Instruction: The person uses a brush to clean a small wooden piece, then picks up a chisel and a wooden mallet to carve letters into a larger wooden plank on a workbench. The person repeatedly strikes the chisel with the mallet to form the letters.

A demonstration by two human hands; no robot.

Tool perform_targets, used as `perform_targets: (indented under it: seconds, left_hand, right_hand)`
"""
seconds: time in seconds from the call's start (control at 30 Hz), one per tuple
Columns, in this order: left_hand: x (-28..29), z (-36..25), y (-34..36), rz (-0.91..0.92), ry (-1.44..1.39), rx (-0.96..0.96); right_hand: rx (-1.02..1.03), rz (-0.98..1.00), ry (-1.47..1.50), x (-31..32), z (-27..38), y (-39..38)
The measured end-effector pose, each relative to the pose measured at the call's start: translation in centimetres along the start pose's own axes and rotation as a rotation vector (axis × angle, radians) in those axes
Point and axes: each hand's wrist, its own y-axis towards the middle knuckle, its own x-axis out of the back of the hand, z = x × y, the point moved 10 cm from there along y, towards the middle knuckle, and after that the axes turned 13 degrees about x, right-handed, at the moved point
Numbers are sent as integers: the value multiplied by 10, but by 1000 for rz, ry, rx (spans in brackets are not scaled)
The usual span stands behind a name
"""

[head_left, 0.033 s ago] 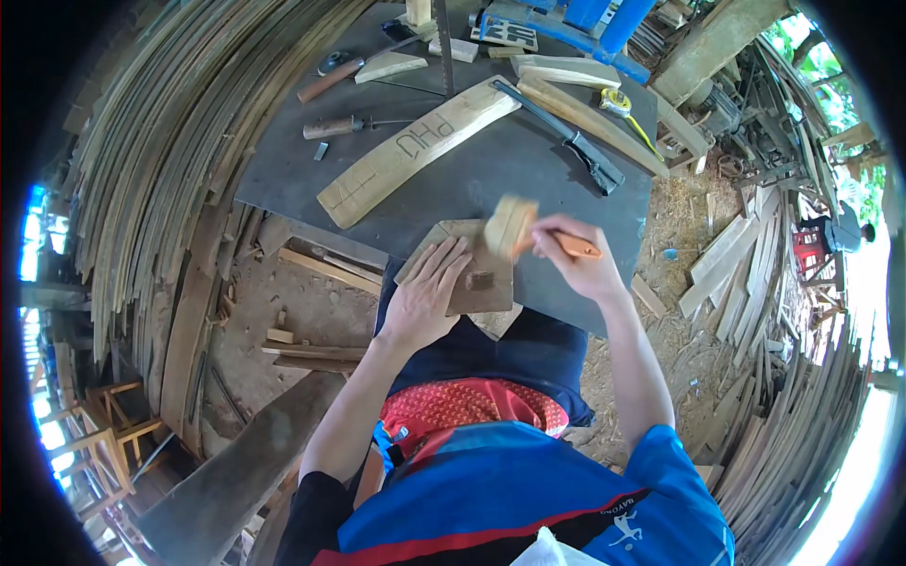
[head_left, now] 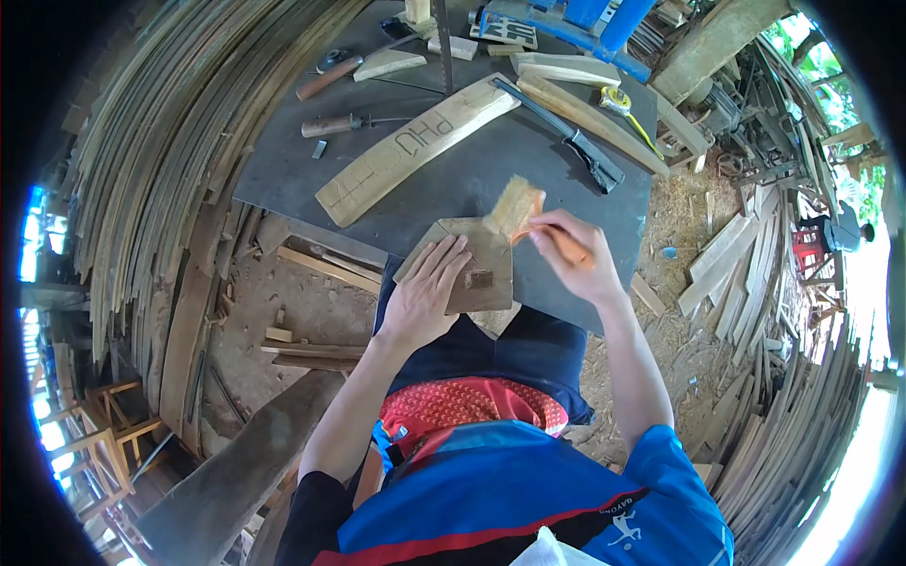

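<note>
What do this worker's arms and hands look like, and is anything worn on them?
Both the left hand and right hand are human, five-fingered and without gloves. The forearms are bare, with no watch or bracelet visible. The short sleeves differ: the left sleeve is black, the right sleeve bright blue.

Brush [head_left: 518, 209] handled in orange, bristled in tan, wooden board [head_left: 490, 253] coloured brown, counter [head_left: 429, 196] coloured dark grey, shirt [head_left: 481, 481] banded with blue, red and black

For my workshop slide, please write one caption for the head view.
Left hand rests on a wooden piece; right hand holds an orange-handled brush.
</note>
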Motion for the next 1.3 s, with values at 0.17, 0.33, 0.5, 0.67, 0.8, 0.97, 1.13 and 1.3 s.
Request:
perform_targets:
  seconds: [0.17, 0.33, 0.5, 0.67, 0.8, 0.97, 1.13, 1.3]
  left_hand:
    - [1, 0, 1, -25, 48, 10]
    - [-4, -1, 2, 2, 62, 47]
    - [-1, -4, 3, 31, 95, 56]
    - [38, -22, 23, 34, -55, 64]
    - [72, -15, 54, 16, -302, 197]
    - [81, 14, 82, -63, -359, 286]
    - [84, 42, 85, -107, -434, 426]
    - [85, 75, 63, -276, -590, 480]
  right_hand:
    - [-203, 354, 413, -25, -17, -26]
    - [35, 311, 59, 3, 2, -27]
    - [-193, 136, 252, 18, -2, -41]
    - [-177, 68, 401, 8, 17, -34]
    - [-123, -461, 270, 68, 5, -32]
    - [-41, -302, 565, 26, 16, -34]
    - [-116, -292, 437, -24, 11, -31]
    - [99, 14, 304, -60, 35, -25]
